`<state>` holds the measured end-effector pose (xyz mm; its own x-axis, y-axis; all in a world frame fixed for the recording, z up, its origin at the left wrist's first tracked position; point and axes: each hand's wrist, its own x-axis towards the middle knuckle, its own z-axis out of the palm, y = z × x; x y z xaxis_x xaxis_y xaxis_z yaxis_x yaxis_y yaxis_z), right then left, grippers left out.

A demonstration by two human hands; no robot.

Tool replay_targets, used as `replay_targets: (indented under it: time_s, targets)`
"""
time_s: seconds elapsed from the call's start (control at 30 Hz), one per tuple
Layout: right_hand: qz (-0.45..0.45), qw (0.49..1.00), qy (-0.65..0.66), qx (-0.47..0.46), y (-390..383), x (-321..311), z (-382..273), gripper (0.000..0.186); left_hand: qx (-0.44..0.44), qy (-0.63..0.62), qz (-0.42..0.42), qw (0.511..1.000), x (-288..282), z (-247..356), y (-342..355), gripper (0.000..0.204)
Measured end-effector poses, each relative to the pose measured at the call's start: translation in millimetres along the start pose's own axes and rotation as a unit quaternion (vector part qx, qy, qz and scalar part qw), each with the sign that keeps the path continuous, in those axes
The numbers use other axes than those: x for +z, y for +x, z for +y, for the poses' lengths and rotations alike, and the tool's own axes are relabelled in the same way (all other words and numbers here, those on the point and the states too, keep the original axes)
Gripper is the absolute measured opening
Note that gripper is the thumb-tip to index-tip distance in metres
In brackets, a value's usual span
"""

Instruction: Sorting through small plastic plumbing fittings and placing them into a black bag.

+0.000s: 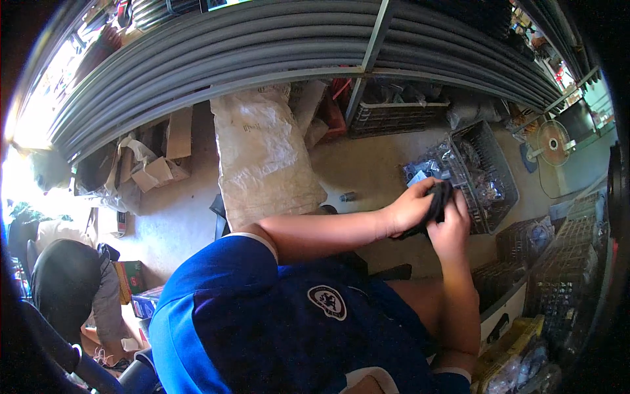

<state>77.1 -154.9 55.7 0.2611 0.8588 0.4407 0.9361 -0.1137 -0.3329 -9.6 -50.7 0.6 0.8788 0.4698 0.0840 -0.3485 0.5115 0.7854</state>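
My left hand (410, 209) and my right hand (451, 230) meet over the concrete floor, both closed on a black, curved, flat piece (438, 199) held between them. The left hand grips it from the left and the right hand's fingers wrap it from below. What the piece is exactly I cannot tell. Just beyond the hands stands a grey plastic basket (504, 176) holding clear bags of small dark parts, with more such bags (428, 165) lying beside it on the floor.
A white woven sack (262, 154) lies on the floor to the left. Long grey pipes (262, 59) fill a rack behind. Black crates (564, 262) stand at the right, a fan (553, 142) beyond. Another person (65, 282) crouches at far left near cardboard boxes (161, 167).
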Motion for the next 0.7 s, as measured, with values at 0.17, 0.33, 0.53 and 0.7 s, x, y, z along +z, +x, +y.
replay_targets:
  time_s: [0.17, 0.33, 0.53, 0.7]
  targets:
    - [-0.019, 0.998, 0.051, -0.007, 1.9, 0.0, 1.5, 0.045, -0.027, 0.021, 0.052, 0.998, -11.7, -0.1, 0.6, 0.033]
    - [-0.069, 0.996, 0.054, -0.029, -0.4, -5.4, 2.9, 0.051, -0.062, -0.024, 0.056, 0.996, -22.3, 6.4, -0.2, 0.032]
    - [-0.052, 0.997, -0.02, -0.047, -3.0, -6.6, -2.3, 0.045, -0.003, 0.157, 0.049, 0.986, -29.7, 5.1, -3.1, 0.032]
    - [-0.015, 0.998, 0.061, -0.026, 1.3, -18.7, -6.0, 0.037, -0.049, -0.069, 0.059, 0.995, -44.6, 8.7, -0.2, 0.029]
